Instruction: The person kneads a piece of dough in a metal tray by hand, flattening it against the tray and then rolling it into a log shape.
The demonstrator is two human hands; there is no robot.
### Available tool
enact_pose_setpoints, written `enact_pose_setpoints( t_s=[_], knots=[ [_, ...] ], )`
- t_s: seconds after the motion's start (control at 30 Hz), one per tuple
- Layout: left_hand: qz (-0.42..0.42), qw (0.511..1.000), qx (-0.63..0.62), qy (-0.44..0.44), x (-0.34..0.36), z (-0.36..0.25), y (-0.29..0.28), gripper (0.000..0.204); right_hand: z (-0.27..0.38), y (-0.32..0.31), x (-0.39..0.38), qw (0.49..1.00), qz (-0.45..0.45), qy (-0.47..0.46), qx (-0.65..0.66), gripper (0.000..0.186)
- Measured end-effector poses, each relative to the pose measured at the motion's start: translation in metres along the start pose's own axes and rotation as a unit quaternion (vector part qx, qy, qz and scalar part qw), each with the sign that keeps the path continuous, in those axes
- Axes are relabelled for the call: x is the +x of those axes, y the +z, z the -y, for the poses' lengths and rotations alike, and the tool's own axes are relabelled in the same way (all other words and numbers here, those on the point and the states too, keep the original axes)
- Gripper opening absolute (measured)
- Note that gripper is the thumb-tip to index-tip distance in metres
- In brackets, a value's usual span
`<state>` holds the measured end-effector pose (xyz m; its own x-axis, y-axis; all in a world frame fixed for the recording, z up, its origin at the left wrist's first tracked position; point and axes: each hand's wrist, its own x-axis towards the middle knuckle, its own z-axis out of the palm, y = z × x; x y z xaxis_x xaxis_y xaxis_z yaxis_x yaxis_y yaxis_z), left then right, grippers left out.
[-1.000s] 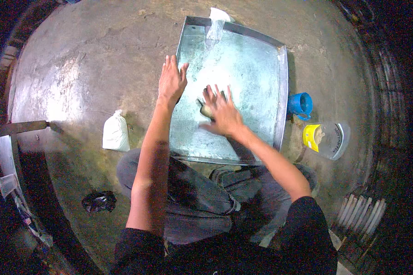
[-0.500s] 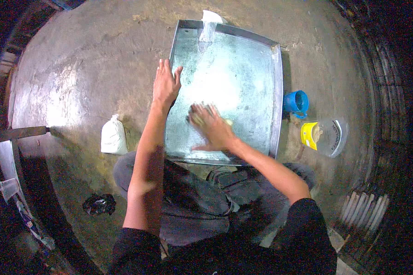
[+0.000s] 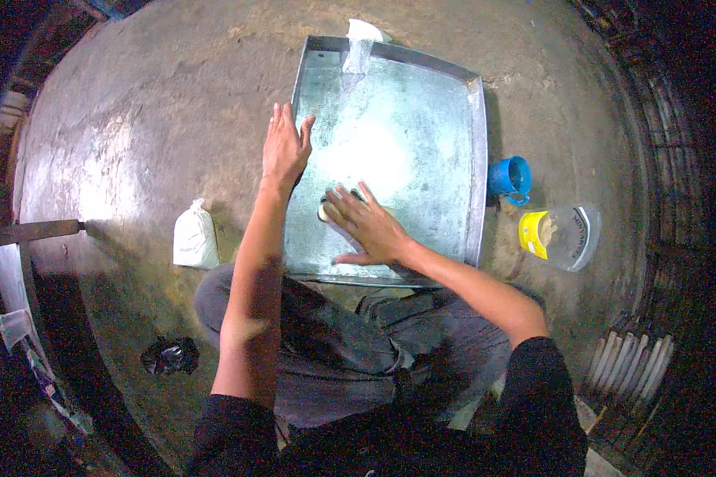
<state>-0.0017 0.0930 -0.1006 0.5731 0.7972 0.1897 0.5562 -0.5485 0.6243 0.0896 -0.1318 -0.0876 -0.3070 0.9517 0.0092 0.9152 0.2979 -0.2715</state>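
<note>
Far left on the concrete floor (image 3: 135, 143) lie a dark crumpled bag (image 3: 169, 354) and a white sack (image 3: 195, 236), and just past them the left hand (image 3: 285, 149) rests flat and open on the left rim of the big metal tray (image 3: 422, 143), holding nothing. The right hand (image 3: 367, 226) presses a pale scrubbing pad (image 3: 326, 212) onto the tray's near half, mostly hiding it, so I cannot tell how firmly the fingers close. A white cloth (image 3: 359, 41) hangs over the far rim, and right of the tray stand a blue cup (image 3: 510, 179) and a clear jar with a yellow label (image 3: 561, 235), its contents hard to make out.
</note>
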Motion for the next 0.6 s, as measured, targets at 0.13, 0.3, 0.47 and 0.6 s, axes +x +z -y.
enact_pose_setpoints(
  t_s=[0.13,0.3,0.47,0.6],
  knots=[
    [-0.006,1.000,0.001,0.004,0.000,-0.003,-0.004,0.065,-0.029,-0.005,0.012,0.999,0.014,0.032,-0.027,0.089],
    [-0.009,1.000,0.004,0.009,0.001,-0.001,0.004,0.067,-0.067,-0.021,0.040,0.978,0.003,0.185,-0.093,0.108],
    [0.000,1.000,0.003,-0.003,0.000,0.000,0.000,0.069,0.001,0.002,-0.001,0.999,0.018,-0.018,0.033,0.110],
    [0.006,1.000,-0.001,-0.006,0.002,-0.006,0.001,0.068,-0.035,0.009,0.009,0.997,-0.032,0.055,0.041,0.104]
  ],
)
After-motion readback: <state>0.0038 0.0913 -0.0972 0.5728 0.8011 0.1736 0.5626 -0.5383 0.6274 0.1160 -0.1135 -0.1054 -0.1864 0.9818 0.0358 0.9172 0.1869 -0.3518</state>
